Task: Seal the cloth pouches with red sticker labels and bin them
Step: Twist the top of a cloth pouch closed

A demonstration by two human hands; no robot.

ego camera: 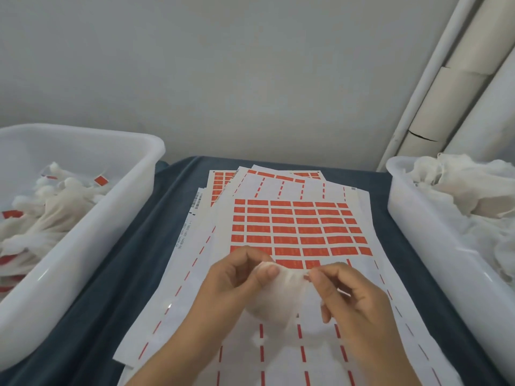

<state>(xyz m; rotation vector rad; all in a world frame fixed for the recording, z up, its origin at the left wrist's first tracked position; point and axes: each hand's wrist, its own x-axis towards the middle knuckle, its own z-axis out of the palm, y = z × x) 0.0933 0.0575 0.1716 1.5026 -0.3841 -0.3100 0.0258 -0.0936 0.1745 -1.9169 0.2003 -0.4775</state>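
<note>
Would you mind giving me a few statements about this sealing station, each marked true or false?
1. Both hands hold one cloth pouch above the sticker sheet. True: left hand, right hand.
2. The left bin holds pouches bearing red labels. True.
3. The right bin holds sheets of red stickers. False: it holds white cloth with no red showing.
4. The top sheet is full of stickers. False: its nearer rows are peeled off.
5. The table cover is red. False: it is dark blue.
</note>
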